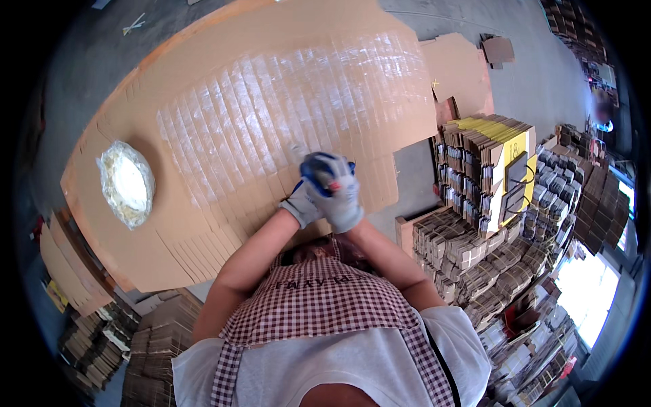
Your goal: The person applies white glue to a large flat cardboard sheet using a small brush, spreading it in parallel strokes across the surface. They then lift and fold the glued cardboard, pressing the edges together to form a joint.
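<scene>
Both my hands wear grey gloves with blue palms and meet over the near edge of a fanned stack of flat cardboard sheets. My right hand has its fingers curled round something dark with a small red part, mostly hidden by the glove. My left hand presses against the right one, its fingers closed and partly covered. Just beyond the gloves, a small pale, shiny piece shows, too blurred to name. Shiny clear film runs in bands across the overlapping sheets.
On the cardboard at the left lies a white oval bundle in clear plastic. Tied cardboard bundles, one with yellow and white faces, are piled at the right. More stacked cardboard stands at the lower left. Loose cardboard lies beyond the stack.
</scene>
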The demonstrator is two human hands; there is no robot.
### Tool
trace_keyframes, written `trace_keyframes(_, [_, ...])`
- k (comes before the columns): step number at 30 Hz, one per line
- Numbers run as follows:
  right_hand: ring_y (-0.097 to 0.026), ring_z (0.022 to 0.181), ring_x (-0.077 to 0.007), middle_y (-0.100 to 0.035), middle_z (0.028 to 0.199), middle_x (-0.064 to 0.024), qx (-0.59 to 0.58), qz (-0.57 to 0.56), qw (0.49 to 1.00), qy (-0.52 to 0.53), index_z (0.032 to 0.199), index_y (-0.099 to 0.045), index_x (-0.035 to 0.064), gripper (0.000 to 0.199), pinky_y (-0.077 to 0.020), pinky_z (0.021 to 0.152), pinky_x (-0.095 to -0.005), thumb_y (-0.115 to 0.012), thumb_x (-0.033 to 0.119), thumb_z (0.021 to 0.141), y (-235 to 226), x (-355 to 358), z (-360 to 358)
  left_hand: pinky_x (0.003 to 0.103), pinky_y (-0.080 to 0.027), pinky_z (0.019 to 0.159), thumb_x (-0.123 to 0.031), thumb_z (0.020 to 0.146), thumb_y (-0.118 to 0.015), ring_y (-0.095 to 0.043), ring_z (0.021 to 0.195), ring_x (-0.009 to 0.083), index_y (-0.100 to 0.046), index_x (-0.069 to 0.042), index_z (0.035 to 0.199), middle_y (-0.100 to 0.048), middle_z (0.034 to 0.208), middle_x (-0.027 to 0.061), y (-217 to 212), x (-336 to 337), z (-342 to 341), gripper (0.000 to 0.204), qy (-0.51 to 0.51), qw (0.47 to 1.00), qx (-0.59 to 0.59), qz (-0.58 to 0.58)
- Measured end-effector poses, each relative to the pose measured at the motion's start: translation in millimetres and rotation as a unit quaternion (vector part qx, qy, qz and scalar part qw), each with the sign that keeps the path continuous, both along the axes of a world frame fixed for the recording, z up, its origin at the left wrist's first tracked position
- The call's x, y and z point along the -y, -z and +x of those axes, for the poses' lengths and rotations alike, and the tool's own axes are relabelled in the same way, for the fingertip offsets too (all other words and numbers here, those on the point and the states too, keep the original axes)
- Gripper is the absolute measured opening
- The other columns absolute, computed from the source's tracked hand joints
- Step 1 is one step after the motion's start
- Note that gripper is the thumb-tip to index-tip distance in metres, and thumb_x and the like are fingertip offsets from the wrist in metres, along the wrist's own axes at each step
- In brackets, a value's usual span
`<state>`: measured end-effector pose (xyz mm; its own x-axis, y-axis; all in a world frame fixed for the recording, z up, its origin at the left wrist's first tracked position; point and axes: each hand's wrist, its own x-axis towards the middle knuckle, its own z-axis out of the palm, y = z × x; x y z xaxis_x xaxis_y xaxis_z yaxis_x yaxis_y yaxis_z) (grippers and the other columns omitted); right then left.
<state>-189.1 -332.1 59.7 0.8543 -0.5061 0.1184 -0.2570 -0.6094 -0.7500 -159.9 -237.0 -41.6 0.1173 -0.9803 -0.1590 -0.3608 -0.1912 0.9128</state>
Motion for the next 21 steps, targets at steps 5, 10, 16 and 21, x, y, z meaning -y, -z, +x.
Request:
trace_keyframes(5, [-0.064,0.097,-0.0348,-0.064,0.111,-0.0131,-0.022,-0.009,0.997,0.067,0.112,-0.063,0.0100,0.035,-0.0537,0.080,-0.0407,-0.075,0.009,0.079,7.2,49.1,-4.3,0.046,-0.019,0.121,-0.054,0.095,-0.045,-0.032,0.143,0.0303,-0.037,-0.008,0.148,-0.039,0.151,0.0146,-52.1,22.2,21.4,0.071,0.160,0.927,0.325,0.096])
trace_keyframes(10, [-0.065,0.096,-0.0336,-0.064,0.110,-0.0144,0.016,-0.054,0.986,0.158,0.111,-0.064,0.0079,0.035,-0.0541,0.079,-0.0396,-0.076,0.007,0.078,-18.9,92.9,-23.3,0.046,-0.019,0.121,-0.061,0.092,-0.046,-0.034,0.141,0.0308,-0.045,-0.007,0.144,-0.042,0.149,0.0139,-33.2,12.0,17.4,0.074,0.048,0.944,0.324,-0.029])
trace_keyframes(16, [-0.065,0.095,-0.0365,-0.063,0.112,-0.0154,-0.055,-0.107,0.990,0.070,0.112,-0.063,0.0080,0.037,-0.0542,0.079,-0.0409,-0.077,0.007,0.077,14.9,83.6,-28.0,0.047,-0.019,0.121,-0.060,0.092,-0.047,-0.032,0.143,0.0301,-0.048,-0.007,0.142,-0.041,0.151,0.0132,-36.7,13.0,15.9,0.072,0.077,0.943,0.323,0.018])
trace_keyframes(21, [-0.066,0.093,-0.0347,-0.063,0.111,-0.0154,0.014,-0.126,0.989,0.075,0.109,-0.063,0.0086,0.031,-0.0560,0.077,-0.0414,-0.071,0.005,0.079,-0.6,88.9,-31.4,0.047,-0.018,0.121,-0.059,0.093,-0.047,-0.032,0.143,0.0312,-0.044,-0.007,0.144,-0.042,0.150,0.0134,-37.8,12.9,18.3,0.073,0.078,0.940,0.333,0.023])
